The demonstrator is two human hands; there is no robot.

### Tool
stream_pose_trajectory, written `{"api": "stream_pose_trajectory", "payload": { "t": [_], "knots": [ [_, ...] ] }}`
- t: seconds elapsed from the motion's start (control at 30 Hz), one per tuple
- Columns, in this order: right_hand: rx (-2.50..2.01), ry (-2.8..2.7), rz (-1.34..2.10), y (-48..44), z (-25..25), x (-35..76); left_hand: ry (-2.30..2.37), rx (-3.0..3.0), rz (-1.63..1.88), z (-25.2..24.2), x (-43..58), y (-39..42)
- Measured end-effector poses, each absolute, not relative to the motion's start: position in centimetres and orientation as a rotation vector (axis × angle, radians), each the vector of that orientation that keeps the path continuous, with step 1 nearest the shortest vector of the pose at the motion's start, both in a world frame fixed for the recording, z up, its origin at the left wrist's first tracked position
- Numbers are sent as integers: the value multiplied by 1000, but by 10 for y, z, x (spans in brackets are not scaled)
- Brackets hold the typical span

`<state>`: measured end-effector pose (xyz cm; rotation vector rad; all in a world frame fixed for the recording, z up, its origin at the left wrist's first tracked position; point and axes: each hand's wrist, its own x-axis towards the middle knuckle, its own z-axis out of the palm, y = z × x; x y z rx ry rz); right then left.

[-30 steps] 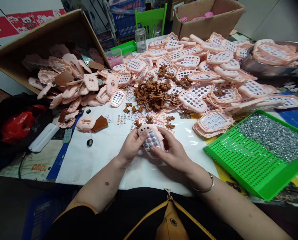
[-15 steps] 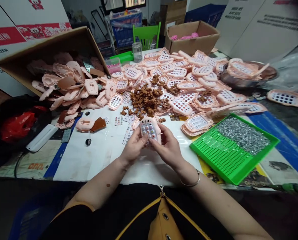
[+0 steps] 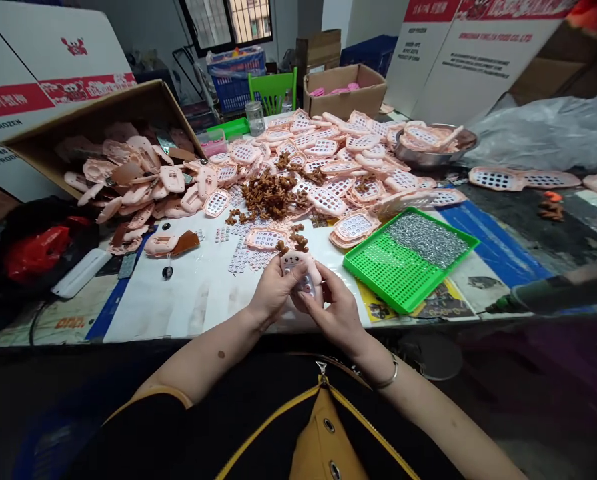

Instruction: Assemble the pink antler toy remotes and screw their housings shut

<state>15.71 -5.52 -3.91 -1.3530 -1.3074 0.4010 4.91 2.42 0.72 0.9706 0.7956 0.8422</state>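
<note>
Between my two hands is a pale pink toy phone [image 3: 292,261] with a small animal face at its top and buttons below. My left hand [image 3: 274,288] grips its left side, thumb lying across the front. On the right side my right hand [image 3: 337,308] holds the lower part, its thumb near the buttons. Brown antler-shaped pieces [image 3: 298,240] show just beyond the phone's top; whether they are joined to it I cannot tell. A pink shell with white buttons [image 3: 267,238] lies beyond my hands, beside scattered small button pieces [image 3: 243,259].
A heap of brown pieces [image 3: 271,197] and many pink shells [image 3: 328,200] cover the table's middle. A green tray [image 3: 378,263] of screws stands right, a steel bowl [image 3: 435,157] behind it. A tipped carton [image 3: 43,130] spills pink shells at left. A power screwdriver [image 3: 533,297] appears at far right.
My view has shifted, so the table sits differently in it. Both hands still hold the toy phone; my left thumb has moved up across its front. Brown antler pieces now show by its top.
</note>
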Motion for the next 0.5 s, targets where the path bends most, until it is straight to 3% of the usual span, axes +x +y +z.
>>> {"api": "stream_pose_trajectory", "payload": {
  "t": [0.3,0.43,0.5],
  "knots": [
    [-1451,-1540,34,-59,-39,157,678,999,773,10,47,8],
    [-1329,-1810,43,-75,-5,167,686,824,663,3,50,12],
    [-1241,-1694,-157,-91,19,183,660,701,621,-3,52,15]
  ]
}}
